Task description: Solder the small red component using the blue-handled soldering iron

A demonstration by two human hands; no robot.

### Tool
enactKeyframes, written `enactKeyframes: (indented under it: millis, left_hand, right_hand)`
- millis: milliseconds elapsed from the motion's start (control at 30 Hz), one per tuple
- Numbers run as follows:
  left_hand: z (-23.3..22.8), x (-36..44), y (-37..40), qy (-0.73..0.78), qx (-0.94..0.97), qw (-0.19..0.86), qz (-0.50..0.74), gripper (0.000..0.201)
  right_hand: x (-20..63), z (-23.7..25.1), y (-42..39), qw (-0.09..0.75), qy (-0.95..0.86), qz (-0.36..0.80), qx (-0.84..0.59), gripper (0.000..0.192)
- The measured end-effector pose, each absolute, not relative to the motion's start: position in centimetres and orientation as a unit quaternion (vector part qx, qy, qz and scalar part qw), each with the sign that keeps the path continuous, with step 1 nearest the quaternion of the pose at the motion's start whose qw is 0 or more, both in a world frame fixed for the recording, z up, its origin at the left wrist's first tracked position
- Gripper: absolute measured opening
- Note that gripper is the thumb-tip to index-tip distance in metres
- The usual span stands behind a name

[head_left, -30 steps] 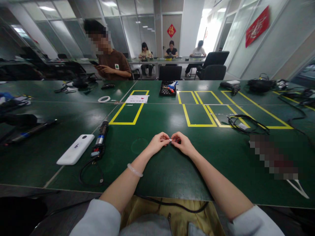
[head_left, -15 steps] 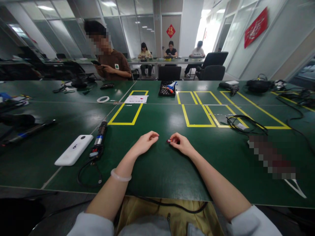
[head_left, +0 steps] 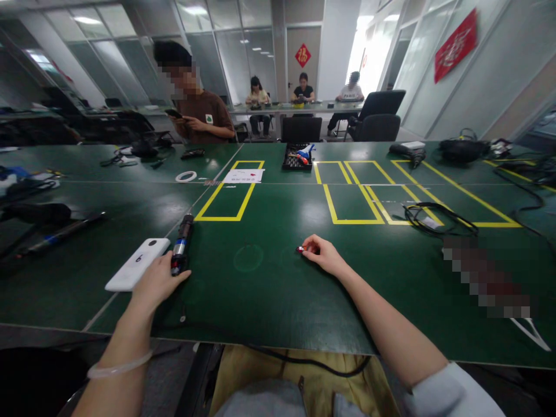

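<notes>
My left hand [head_left: 157, 282] is at the lower end of a corded electric screwdriver [head_left: 181, 238], a black cylinder with a silver and blue band lying on the table. Thumb and fingers are apart, one on each side of it; no closed grip shows. Just left of that hand lies a white power-bank-like slab [head_left: 138, 263] marked with a 6, partly covered by it. Over the middle of the table, my right hand [head_left: 319, 253] pinches a small red and white piece [head_left: 299, 249] between thumb and fingertips. Its exact kind is too small to make out.
Yellow tape outlines [head_left: 358, 222] mark the green table [head_left: 269, 307]. Farther back are a black tray [head_left: 297, 157] with small tools, a paper sheet [head_left: 244, 176] and a tape roll [head_left: 186, 176]. Coiled black cable [head_left: 434, 217] lies right. A person [head_left: 197, 116] stands across the table.
My left hand has moved left and toward me, from the middle of the table to the electric screwdriver. My right hand stays in place with the small red piece.
</notes>
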State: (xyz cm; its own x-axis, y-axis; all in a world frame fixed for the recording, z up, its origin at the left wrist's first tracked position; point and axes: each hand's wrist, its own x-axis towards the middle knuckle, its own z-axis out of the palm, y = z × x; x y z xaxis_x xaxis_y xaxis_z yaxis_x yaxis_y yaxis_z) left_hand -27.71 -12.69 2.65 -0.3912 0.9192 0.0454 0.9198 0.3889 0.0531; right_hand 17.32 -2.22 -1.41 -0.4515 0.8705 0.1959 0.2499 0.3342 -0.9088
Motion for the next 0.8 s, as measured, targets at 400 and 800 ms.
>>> enactKeyframes:
  millis: [400, 800]
  left_hand:
    - [4.1, -19.5, -10.0, -0.807, -0.588, -0.037, -0.036, 0.054]
    - [3.6, -1.7, -6.6, -0.680, -0.726, -0.029, -0.096, 0.058]
  right_hand:
    - [17.1, -1.3, -2.3, 0.358, -0.735, 0.423, -0.390, 0.018]
    - [17.4, -1.4, -2.0, 0.389, -0.746, 0.403, -0.360, 0.008]
